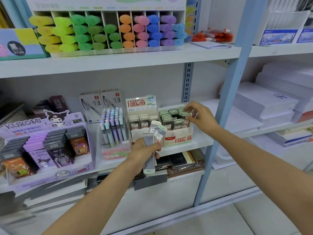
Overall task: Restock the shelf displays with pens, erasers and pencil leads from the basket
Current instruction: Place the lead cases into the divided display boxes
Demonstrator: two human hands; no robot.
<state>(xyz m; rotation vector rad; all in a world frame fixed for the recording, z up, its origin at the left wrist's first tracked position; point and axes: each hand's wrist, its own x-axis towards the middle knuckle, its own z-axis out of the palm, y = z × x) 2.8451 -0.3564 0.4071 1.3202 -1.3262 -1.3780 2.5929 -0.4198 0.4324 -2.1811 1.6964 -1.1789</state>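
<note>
Gripping a bundle of pencil lead cases (pixel 158 131), the left hand (pixel 144 148) curls its fingers round their middles, so the number is hard to count. At least three show: slim, clear plastic, with pale green caps, one end poking out below the palm. They hang in front of the middle shelf (pixel 201 141), just before two cardboard display boxes. The right hand (pixel 201 118) reaches into the right-hand box (pixel 179 139), marked 0.7, with thumb and fingertips pinching the cap of one upright case (pixel 184 114) in the back rows. That box's front wall hides the lower halves of its cases. The left-hand box (pixel 137 134), marked 0.5, holds a few cases, and the small print on its back card is too fine to read. Beside it is a clear plastic stand of pastel pens (pixel 113 128), then a purple Kuromi display (pixel 33 122) cut off by the left edge. Above, chunky highlighters (pixel 108 31) fill a white rack, blurred. Stacked notebooks (pixel 183 160) lie below, mostly hidden under the shelf board.
</note>
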